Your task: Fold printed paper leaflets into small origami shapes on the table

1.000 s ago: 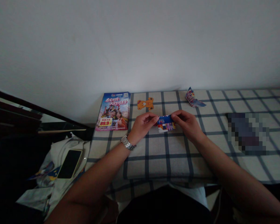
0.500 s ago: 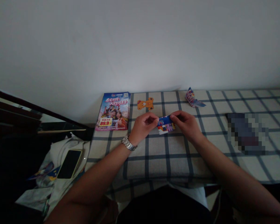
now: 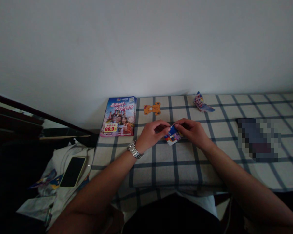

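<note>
The colourful paper (image 3: 172, 136) sits mid-counter (image 3: 175, 169), tilted. The left hand (image 3: 150, 133) pinches it from 9 o'clock and the right hand (image 3: 194, 131) from 3 o'clock, each grip closed on it. A bear cut-out (image 3: 152, 108) lies at 11 o'clock, a flyer (image 3: 118, 115) at 10, and a crumpled wrapper (image 3: 201, 102) at 1.

Pretty much the only readable bit is the yellow price tag (image 3: 110, 127) on the flyer (image 3: 118, 116): red digits, "89.9". The flyer also has a big Chinese headline across the top, but it's too small and dim to make out, plus a QR code (image 3: 131, 99) in its top right corner. The print on the folded paper (image 3: 172, 136) and the crumpled wrapper (image 3: 200, 101) is unreadable.
</note>
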